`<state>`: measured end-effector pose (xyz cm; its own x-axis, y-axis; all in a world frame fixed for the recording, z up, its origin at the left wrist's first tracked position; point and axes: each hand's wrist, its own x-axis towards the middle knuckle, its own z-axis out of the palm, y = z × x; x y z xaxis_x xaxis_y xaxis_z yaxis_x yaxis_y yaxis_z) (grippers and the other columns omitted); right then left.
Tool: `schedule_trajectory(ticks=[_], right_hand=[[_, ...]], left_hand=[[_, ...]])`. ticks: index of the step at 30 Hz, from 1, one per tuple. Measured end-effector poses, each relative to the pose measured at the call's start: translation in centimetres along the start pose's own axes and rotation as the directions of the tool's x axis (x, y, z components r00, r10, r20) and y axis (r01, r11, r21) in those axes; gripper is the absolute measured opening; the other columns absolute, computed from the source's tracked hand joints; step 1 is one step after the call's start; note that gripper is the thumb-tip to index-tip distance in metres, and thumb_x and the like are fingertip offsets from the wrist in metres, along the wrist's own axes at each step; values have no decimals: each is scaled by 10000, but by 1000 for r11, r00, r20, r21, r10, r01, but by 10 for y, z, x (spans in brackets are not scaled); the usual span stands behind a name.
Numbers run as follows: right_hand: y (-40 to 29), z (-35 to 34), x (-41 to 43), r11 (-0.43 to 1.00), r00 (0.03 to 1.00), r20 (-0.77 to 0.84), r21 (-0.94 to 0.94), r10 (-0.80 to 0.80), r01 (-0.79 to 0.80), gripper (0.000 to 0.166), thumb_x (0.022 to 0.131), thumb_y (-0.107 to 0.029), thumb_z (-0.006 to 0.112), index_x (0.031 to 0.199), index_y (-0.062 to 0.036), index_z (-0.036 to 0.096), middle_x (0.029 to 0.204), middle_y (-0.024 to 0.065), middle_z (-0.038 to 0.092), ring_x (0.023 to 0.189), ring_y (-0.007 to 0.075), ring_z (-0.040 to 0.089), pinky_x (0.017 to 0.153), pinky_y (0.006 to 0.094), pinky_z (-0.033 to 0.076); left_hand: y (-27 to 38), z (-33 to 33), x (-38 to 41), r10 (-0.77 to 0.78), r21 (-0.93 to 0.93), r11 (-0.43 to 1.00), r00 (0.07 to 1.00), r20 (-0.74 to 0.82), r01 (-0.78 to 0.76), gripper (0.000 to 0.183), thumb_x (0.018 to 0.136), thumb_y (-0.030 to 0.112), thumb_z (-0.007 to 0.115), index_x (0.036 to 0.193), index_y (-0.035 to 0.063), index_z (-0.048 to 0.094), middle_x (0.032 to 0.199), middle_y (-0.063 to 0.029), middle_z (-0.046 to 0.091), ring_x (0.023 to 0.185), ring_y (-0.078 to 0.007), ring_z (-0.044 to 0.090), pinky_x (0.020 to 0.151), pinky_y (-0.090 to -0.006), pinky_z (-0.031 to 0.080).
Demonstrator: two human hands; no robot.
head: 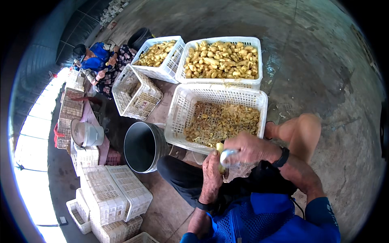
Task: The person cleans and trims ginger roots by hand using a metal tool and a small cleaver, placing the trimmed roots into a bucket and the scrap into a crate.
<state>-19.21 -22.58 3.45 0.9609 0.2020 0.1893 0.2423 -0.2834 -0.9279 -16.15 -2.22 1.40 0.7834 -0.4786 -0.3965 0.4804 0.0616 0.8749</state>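
My left hand (212, 170) grips an upright piece of pale yellow ginger root (219, 147), its thumb along the side. My right hand (253, 148) is closed around a tool with a shiny, rounded metal part (228, 157), perhaps a spoon or peeler, blurred and held against the ginger. Both hands are at the near edge of a white plastic crate (179, 112) that has peelings and scraps (222, 121) over its bottom. Behind it stands another white crate (218, 81) full of peeled ginger (222, 60).
A dark bucket (142, 148) stands left of the scrap crate. Farther back are a tilted crate (133, 97) and another crate of ginger (158, 54), beside a seated co-worker (97, 60). Stacked white crates (106, 191) and a lidded white bucket (91, 133) line the left.
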Motion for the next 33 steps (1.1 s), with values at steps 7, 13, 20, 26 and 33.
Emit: schedule_trajectory(ticks=[7, 13, 20, 26, 33], right_hand=[[9, -33, 0, 996, 987, -139, 17, -85, 88, 358, 871, -391, 755, 907, -50, 652, 700, 62, 603, 612, 186, 604, 578, 323, 477], [9, 15, 2, 992, 999, 10, 119, -45, 44, 351, 862, -351, 762, 942, -27, 655, 792, 110, 655, 738, 244, 666, 662, 353, 496], [8, -48, 0, 954, 912, -287, 155, 292, -257, 370, 902, -425, 723, 908, -59, 667, 762, 42, 658, 665, 134, 640, 585, 321, 502], [0, 6, -8, 991, 997, 13, 115, -77, 75, 369, 885, -393, 737, 937, -37, 653, 798, 119, 663, 719, 254, 669, 629, 353, 499], [16, 6, -2, 995, 998, 34, 90, -44, 41, 387, 877, -403, 739, 912, -24, 669, 764, 121, 658, 717, 249, 676, 625, 359, 497]], left_hand=[[3, -13, -18, -101, -74, 992, 992, 76, 107, 505, 1016, 477, 465, 1003, -14, 580, 661, -80, 547, 456, -151, 486, 386, -263, 388], [-9, -12, -2, -110, 48, 993, 993, 46, 108, 477, 1024, 477, 440, 1012, 16, 562, 643, -82, 563, 415, -173, 465, 358, -286, 379], [4, -17, -21, -169, -118, 975, 972, 165, 190, 541, 1006, 509, 458, 1007, -24, 557, 675, -116, 564, 421, -163, 445, 360, -275, 358], [-4, -9, 0, -321, -354, 874, 943, 91, 332, 500, 1022, 503, 425, 974, 28, 576, 622, -107, 544, 409, -182, 447, 352, -303, 367], [-8, -16, -2, -223, -203, 946, 963, 154, 252, 450, 1011, 470, 487, 1018, 26, 560, 657, -114, 552, 422, -196, 489, 325, -287, 351]])
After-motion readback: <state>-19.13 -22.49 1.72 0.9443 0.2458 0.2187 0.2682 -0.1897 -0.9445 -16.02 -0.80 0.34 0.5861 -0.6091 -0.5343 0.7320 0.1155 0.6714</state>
